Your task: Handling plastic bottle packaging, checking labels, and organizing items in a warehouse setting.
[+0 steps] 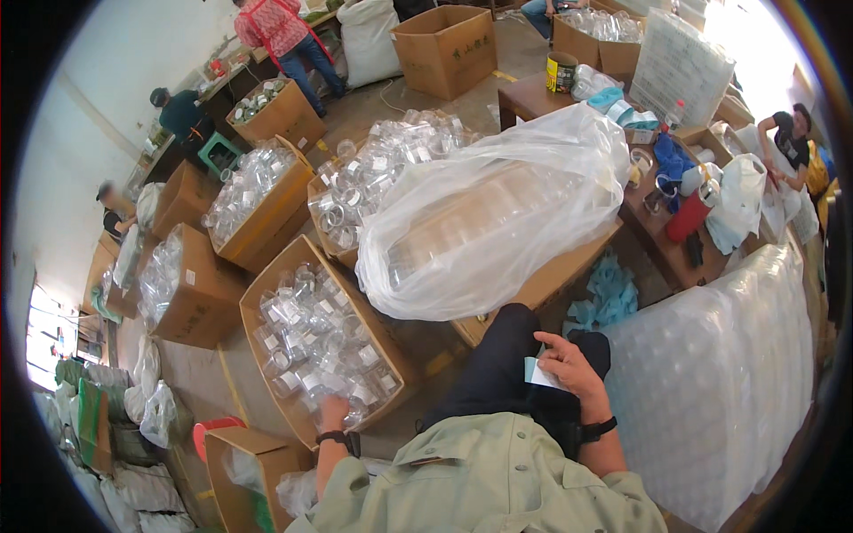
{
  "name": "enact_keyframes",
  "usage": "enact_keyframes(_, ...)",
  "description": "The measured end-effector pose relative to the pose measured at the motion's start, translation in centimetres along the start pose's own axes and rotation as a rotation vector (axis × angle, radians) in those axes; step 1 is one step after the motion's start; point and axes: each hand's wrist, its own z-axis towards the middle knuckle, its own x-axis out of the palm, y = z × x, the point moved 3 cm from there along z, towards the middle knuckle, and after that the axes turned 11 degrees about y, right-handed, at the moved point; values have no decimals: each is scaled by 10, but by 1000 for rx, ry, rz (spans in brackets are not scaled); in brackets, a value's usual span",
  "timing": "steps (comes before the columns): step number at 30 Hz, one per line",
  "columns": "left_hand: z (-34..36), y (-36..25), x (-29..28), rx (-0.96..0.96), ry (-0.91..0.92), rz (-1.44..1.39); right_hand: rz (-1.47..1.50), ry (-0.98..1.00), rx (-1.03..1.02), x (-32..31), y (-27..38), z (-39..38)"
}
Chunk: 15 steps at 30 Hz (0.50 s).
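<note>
My left hand [334,412] reaches down into the near edge of an open cardboard box [366,322] full of clear plastic jars [311,320]. Its fingers are hidden among the jars, so I cannot tell whether it grips one. Many of these jars carry small white labels. Over my right thigh, my right hand [573,369] is closed on a small label sheet [540,376], white with a light blue edge, pinched between thumb and fingers.
In front of my knees, a large clear plastic bag [498,222] of jars lies on a cardboard box. At right stand a tall wrapped stack of jars [711,373] and a brown table [653,226] with a red bottle [693,211]. Blue backing strips [607,289] litter the floor. Several people work farther off.
</note>
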Motion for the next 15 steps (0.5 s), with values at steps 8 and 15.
enact_keyframes(8, -97, -256, -306, 745, -790, -883, -33, -58, 4, 4, 1, -4)
enact_keyframes(15, -254, -374, -436, 1914, -919, -984, -68, -63, -68, 14, 16, -28)
